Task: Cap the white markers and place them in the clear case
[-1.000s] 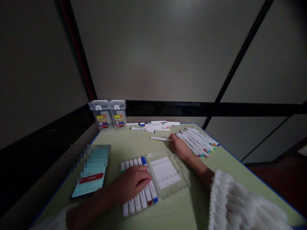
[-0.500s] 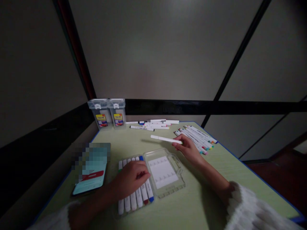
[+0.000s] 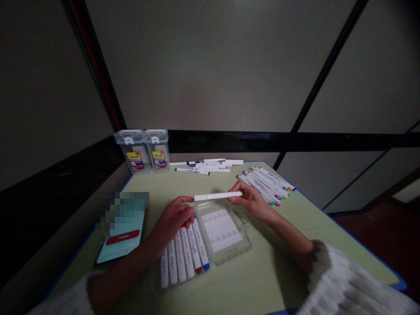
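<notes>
My right hand (image 3: 251,202) pinches a white marker (image 3: 213,196) by its yellow-green end, holding it level above the table. At the marker's other end is my left hand (image 3: 179,215), fingers partly curled and apart; whether its fingertips touch the marker I cannot tell. Under my left hand lies an open clear plastic case with a row of white markers (image 3: 188,256) in it, two of them with red and blue ends. My hand covers the upper part of that row. The case's lid (image 3: 219,257), with a white printed card (image 3: 221,229) inside, is folded out to the right.
Two clear lidded boxes (image 3: 133,151) with yellow labels stand at the back left. Loose markers (image 3: 213,166) lie along the back edge, and another group of markers (image 3: 267,183) lies at the right. A phone (image 3: 126,227) with a lit screen rests at the left.
My right hand has brought the marker left and turned it nearly level, its coloured end now showing. My left hand has risen from the case's markers to the marker's left end, fingers loosening.
</notes>
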Motion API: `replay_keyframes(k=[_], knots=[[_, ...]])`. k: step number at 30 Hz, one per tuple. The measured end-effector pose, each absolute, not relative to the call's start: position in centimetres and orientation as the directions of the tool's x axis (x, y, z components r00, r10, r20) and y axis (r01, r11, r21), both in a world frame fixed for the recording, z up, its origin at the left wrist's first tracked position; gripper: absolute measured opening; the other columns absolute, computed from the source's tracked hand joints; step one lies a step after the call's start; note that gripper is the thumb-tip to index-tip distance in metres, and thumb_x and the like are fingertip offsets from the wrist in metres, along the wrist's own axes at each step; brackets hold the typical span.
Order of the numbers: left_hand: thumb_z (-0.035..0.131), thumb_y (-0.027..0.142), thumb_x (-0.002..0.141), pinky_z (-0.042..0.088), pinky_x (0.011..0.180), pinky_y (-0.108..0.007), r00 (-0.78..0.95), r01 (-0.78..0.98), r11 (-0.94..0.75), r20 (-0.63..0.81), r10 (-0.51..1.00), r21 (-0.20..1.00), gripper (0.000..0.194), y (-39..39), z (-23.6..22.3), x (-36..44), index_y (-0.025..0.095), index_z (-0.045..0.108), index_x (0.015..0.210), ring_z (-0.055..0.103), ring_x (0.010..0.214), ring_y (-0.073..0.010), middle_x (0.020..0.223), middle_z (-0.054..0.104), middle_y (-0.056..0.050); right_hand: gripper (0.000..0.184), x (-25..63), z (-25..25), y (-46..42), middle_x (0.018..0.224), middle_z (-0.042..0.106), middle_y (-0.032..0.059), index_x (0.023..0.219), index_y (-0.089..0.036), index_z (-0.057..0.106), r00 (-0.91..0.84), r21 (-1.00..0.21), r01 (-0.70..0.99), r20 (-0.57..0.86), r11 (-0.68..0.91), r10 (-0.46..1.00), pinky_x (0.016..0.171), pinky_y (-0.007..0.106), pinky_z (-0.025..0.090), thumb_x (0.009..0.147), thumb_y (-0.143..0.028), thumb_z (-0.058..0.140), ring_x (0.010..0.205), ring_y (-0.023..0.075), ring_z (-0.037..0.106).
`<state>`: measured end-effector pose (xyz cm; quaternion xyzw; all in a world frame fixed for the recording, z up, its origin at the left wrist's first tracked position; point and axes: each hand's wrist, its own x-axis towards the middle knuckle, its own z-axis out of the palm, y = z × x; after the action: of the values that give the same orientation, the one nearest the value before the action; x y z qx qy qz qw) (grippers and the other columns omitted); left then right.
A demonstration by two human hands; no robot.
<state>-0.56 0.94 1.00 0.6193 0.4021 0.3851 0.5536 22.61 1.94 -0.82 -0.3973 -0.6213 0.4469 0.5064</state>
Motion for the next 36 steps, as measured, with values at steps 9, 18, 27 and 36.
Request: replay_keyframes(k=[9, 18, 27, 36], knots=[[0.043, 0.041, 0.081, 0.033, 0.054, -0.023, 0.431, -0.058, -0.026, 0.049, 0.901, 0.998, 0.039, 1.2, -0.1, -0.8, 0.01, 0.056, 0.101, 0.04, 0.052, -0.01, 0.057, 0.05, 0.002, 0.021, 21.9, -0.3, 1.3, 0.06, 0.049, -0.0035, 0.07, -0.017, 0.051, -0.223, -0.972, 0.039, 0.219, 0.233, 0.95, 0.05, 0.023, 0.031, 0.065, -0.03, 0.067, 0.054, 0.0094, 0.043], [0.048, 0.036, 0.079, 0.033, 0.054, -0.021, 0.427, -0.053, 0.015, 0.009, 0.904, 0.998, 0.03, 1.2, -0.2, -0.7, 0.013, 0.063, 0.092, 0.039, 0.052, -0.0088, 0.055, 0.049, 0.004, 0.021, 21.5, -0.5, 1.2, 0.063, 0.049, -0.0036, 0.07, -0.017, 0.052, -0.227, -0.983, -0.006, 0.18, 0.183, 0.957, 0.05, 0.022, 0.031, 0.064, -0.027, 0.068, 0.054, 0.0082, 0.042], [0.057, 0.038, 0.07, 0.036, 0.054, -0.022, 0.309, -0.169, 0.089, -0.033, 0.95, 0.982, 0.031, 1.5, -0.2, -0.7, 0.012, 0.065, 0.085, 0.044, 0.054, -0.0095, 0.056, 0.05, 0.004, 0.027, 21.6, -0.6, 1.5, 0.058, 0.045, -0.006, 0.079, -0.019, 0.053, -0.159, -0.975, -0.211, 0.108, 0.073, 0.981, 0.042, 0.019, 0.026, 0.06, -0.029, 0.071, 0.047, 0.006, 0.036], [0.057, 0.033, 0.073, 0.034, 0.056, -0.023, 0.328, -0.215, 0.111, -0.035, 0.944, 0.97, 0.029, 1.3, 0.0, -0.7, 0.011, 0.065, 0.09, 0.042, 0.054, -0.0087, 0.056, 0.053, 0.003, 0.047, 21.5, -1.0, 1.7, 0.037, 0.034, -0.0057, 0.049, -0.018, 0.04, -0.203, -0.965, -0.251, -0.021, -0.073, 0.979, 0.034, 0.021, 0.012, 0.075, -0.056, 0.042, 0.032, 0.0058, 0.023]])
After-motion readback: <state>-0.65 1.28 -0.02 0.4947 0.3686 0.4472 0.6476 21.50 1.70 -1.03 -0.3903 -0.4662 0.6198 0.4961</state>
